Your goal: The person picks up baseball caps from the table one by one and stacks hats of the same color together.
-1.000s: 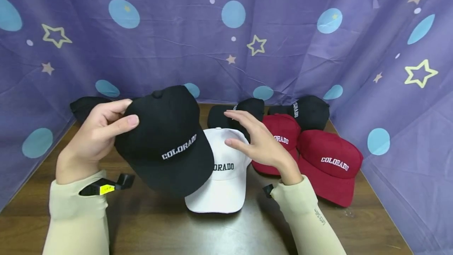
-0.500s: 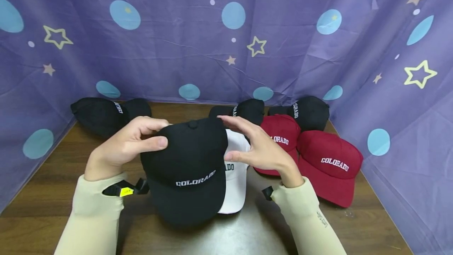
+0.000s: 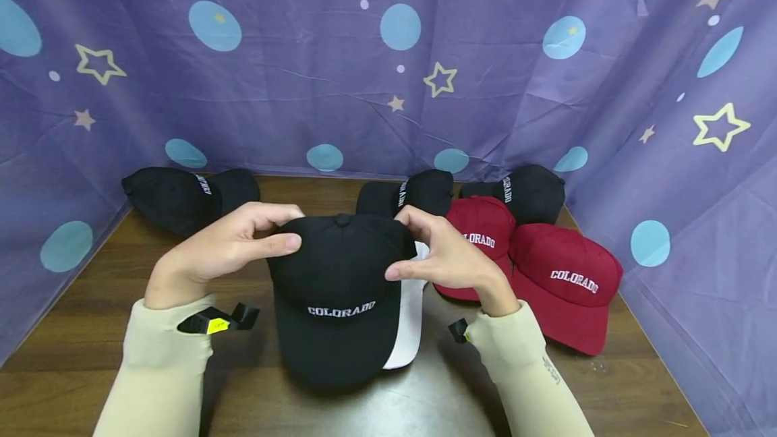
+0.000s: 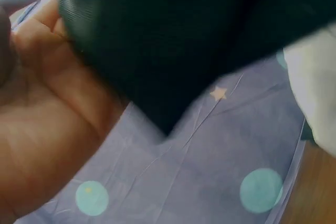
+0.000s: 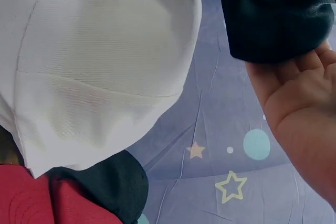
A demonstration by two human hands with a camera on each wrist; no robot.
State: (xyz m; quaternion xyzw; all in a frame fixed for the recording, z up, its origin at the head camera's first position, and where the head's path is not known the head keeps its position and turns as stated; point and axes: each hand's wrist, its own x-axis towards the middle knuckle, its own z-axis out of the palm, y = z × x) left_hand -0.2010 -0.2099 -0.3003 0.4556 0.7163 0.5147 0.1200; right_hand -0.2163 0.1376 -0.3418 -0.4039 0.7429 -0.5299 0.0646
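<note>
A black baseball cap (image 3: pixel 336 265) with white COLORADO lettering is held up in front of me, brim down and lettering facing me. My left hand (image 3: pixel 224 248) grips its upper left side, thumb on the front and fingers behind. On the opposite side, my right hand (image 3: pixel 452 255) holds the edge between thumb and fingers, the fingers partly hidden by the crown. Behind it a white cap (image 3: pixel 408 329) is mostly covered. The right wrist view shows the white cap (image 5: pixel 100 72) apart from the black cap (image 5: pixel 278 19). Dark cloth (image 4: pixel 157 40) fills much of the left wrist view.
Two red caps, one nearer (image 3: pixel 567 282) and one behind (image 3: pixel 479 221), lie on the right of the wooden table (image 3: pixel 79 369). Black caps sit at the back left (image 3: pixel 176 201), back middle (image 3: pixel 427 187) and back right (image 3: pixel 534 191). A purple curtain (image 3: pixel 273 86) encloses the table.
The left hand has brought the black cap rightward and down, in front of the white cap, and levelled its tilt. The right hand, earlier apart from it, has closed on its right side.
</note>
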